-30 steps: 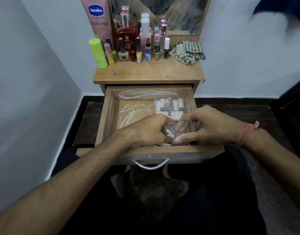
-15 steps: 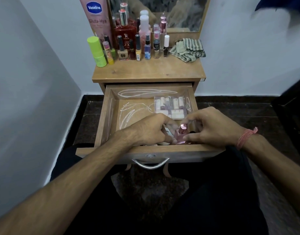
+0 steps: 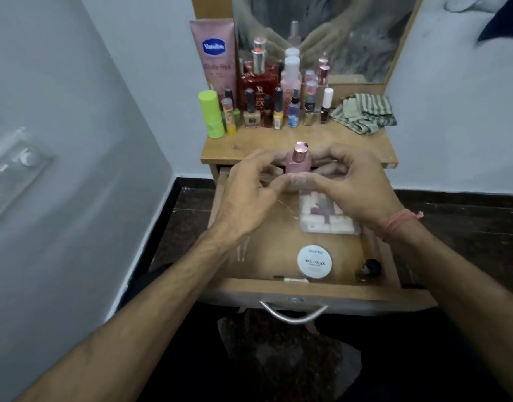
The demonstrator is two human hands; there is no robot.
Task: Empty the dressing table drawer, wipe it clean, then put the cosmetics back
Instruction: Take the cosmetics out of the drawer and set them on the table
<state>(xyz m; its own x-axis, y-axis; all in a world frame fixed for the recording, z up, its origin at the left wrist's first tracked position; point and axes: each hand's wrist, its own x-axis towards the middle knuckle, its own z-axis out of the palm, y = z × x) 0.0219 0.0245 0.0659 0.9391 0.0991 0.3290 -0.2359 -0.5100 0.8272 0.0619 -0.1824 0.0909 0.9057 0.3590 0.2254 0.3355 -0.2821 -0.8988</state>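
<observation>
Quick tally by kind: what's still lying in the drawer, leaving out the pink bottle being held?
Clear box of small tubes: 1
White round jar: 1
Dark bottle: 1
Thin stick by the front wall: 1
Total in the drawer: 4
Left out: pink bottle

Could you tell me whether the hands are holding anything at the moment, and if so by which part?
Both the left hand and the right hand hold a pink bottle upright, gripping its lower body; its cap is free.

Pink bottle [image 3: 298,163] (shiny rose cap); green-striped cloth [image 3: 364,113]; white jar [image 3: 314,262]; lime tube [image 3: 211,114].
</observation>
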